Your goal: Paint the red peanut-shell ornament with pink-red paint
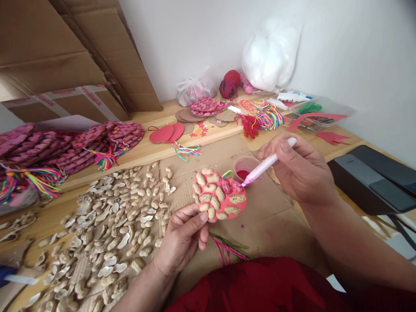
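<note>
My left hand [186, 229] pinches the lower left edge of a round red disc [244, 193] covered with peanut shells [209, 188]. Two shells near its upper right are coloured pink. A tassel of green and pink strands [227, 248] hangs below the disc. Between the fingers of my right hand [300, 169] is a white marker pen [268, 162]; its pink tip touches one of the pink shells. Just behind the pen stands a small clear cup [246, 167] with red liquid in it.
Loose peanut shells [130, 216] spread over cardboard on the left. Stacked pink shell discs [65, 147] with tassels line the back left. Plain red discs [167, 133], yarn [230, 84] and tassels [268, 115] lie along the back. A dark device [367, 177] stands at right.
</note>
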`<move>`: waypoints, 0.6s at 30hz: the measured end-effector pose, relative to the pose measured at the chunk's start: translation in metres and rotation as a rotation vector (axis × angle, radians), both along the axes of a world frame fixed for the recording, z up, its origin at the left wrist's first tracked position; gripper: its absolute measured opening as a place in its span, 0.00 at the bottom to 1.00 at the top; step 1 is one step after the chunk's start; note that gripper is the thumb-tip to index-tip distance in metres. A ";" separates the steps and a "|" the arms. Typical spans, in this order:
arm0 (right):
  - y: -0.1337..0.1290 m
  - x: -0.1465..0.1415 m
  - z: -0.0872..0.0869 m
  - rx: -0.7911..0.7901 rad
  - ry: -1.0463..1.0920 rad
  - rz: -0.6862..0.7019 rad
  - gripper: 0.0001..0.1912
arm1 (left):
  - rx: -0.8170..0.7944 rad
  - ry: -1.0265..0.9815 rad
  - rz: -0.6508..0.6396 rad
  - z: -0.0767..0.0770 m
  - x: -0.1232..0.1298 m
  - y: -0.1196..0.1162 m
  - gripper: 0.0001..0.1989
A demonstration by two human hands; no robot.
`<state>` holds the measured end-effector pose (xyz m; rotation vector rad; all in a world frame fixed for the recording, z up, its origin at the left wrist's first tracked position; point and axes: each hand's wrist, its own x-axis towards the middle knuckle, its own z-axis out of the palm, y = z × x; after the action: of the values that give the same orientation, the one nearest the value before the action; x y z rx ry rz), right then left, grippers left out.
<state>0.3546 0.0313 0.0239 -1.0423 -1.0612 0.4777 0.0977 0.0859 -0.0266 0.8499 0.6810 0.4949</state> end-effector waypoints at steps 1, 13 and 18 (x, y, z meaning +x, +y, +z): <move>0.000 0.001 0.000 0.004 -0.002 0.000 0.12 | -0.003 -0.008 0.000 0.000 0.000 0.000 0.12; -0.002 -0.003 0.004 0.016 0.066 0.045 0.11 | 0.005 -0.017 -0.028 -0.002 -0.001 0.002 0.11; -0.002 -0.004 0.003 0.017 0.037 0.030 0.10 | 0.017 -0.014 -0.054 -0.001 -0.002 0.000 0.11</move>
<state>0.3501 0.0290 0.0270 -1.0004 -1.0477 0.5099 0.0957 0.0861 -0.0280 0.8773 0.6404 0.4584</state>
